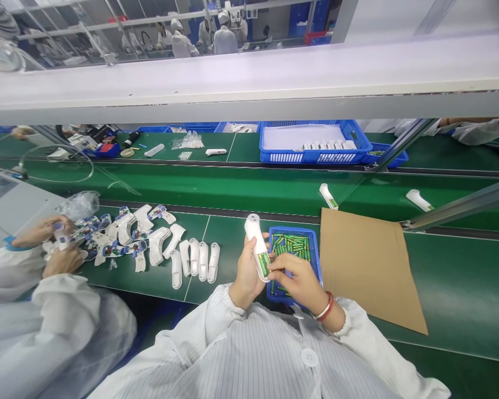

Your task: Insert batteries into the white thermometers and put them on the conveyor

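Thermometer (253, 228) is grasped by the left hand (248, 270); its battery compartment (263, 261) is touched by the right hand's fingertips (273, 266), pinch unclear.

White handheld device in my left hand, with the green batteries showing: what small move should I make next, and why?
I'd probably press gently on the green batteries with your right hand to check they're seated: they lie uncovered in the white device, your right fingertips are right by them, and your left hand supports it.
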Tool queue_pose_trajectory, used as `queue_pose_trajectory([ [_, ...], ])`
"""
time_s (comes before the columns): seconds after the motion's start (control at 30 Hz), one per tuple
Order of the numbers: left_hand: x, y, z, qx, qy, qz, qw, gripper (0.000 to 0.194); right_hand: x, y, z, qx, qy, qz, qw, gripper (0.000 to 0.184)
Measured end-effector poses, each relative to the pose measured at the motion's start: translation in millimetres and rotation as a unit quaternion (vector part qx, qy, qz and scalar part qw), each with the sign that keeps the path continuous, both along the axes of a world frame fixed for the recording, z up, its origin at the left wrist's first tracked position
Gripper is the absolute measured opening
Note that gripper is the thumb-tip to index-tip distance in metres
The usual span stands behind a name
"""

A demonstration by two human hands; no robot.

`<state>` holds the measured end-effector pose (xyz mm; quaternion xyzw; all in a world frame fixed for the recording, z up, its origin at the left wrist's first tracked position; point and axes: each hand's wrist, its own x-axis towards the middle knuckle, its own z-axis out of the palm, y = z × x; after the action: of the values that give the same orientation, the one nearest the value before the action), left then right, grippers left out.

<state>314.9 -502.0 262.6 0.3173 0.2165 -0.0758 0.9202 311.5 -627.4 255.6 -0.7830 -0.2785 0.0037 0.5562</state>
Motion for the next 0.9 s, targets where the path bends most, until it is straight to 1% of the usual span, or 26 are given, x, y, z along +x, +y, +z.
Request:
queue_pose_trajectory([
  [0.07, -1.5, 0.5, -1.6, 0.008, -0.023, -0.014, 1.0, 0.03, 4.1, 1.7, 1.8, 0.029, 0.137, 0.011, 0.99, 0.016],
  [0.13, -3.7, 0.7, -4.3, 0.016, -0.047, -0.022, 0.999, 0.027, 7.1, 3.2, 0.7, 0.057, 0.246, 0.019, 0.967, 0.029],
  [0.2, -5.2, -0.2, -9.5, 0.01, -0.057, -0.035, 0.998, 0.027, 9.1, 5.1, -5.2, 0.082, 0.3, 0.021, 0.95, 0.037],
  [0.27, -4.3, -3.1, -18.9, -0.007, -0.042, -0.062, 0.997, 0.029, 11.1, 8.0, -16.5, 0.103, 0.328, -0.004, 0.939, 0.041],
  [0.33, 0.5, -7.1, -33.7, -0.026, 0.0, -0.082, 0.996, 0.032, 14.4, 11.4, -31.8, 0.113, 0.339, -0.051, 0.933, 0.042],
  [0.4, 9.5, -9.7, -53.3, -0.026, 0.065, -0.09, 0.993, 0.035, 18.8, 13.5, -48.3, 0.104, 0.334, -0.081, 0.933, 0.043],
  [0.5, 30.0, -4.1, -86.2, 0.027, 0.137, -0.082, 0.987, 0.036, 24.9, 9.4, -72.0, 0.062, 0.326, -0.087, 0.939, 0.041],
  [0.6, 60.3, 16.0, -114.0, 0.111, 0.157, -0.058, 0.98, 0.024, 25.9, -5.0, -96.9, -0.006, 0.342, -0.111, 0.933, 0.042],
  [0.7, 105.6, 46.2, -130.0, 0.221, 0.161, -0.054, 0.96, 0.017, 20.8, -23.3, -127.1, -0.083, 0.362, -0.12, 0.921, 0.043],
  [0.8, 164.9, 78.6, -133.0, 0.351, 0.159, -0.067, 0.921, 0.022, 10.6, -34.8, -158.4, -0.158, 0.348, -0.125, 0.916, 0.04],
  [0.9, 224.4, 104.9, -129.2, 0.483, 0.158, -0.079, 0.858, 0.03, -2.2, -35.2, -182.9, -0.235, 0.306, -0.123, 0.914, 0.033],
])
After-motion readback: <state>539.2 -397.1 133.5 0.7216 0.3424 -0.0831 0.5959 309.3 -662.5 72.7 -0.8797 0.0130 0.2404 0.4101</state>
